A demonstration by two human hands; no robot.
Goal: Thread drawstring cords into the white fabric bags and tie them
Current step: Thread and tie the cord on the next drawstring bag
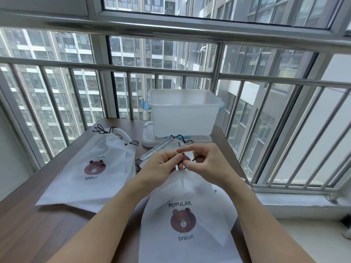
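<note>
Between both sets of fingertips, a dark cord (pixel 182 156) is pinched by the left hand (pixel 161 164) and right hand (pixel 207 162); just below them the gathered mouth of the white bag (pixel 187 215) hangs, while finished bags (pixel 89 171) lie farther left on the table (pixel 28 224).

Two bare forearms are reaching in from the bottom edge, the left from seven o'clock and the right from five o'clock, converging toward the centre. The left hand (pixel 161 165) is curling its fingers, with thumb and forefinger pinching a thin dark drawstring cord (pixel 183 156). The right hand (pixel 207 161) is facing it at three o'clock, nearly touching, forefinger stretching leftward above while thumb and remaining fingers are pinching the same cord.
</note>
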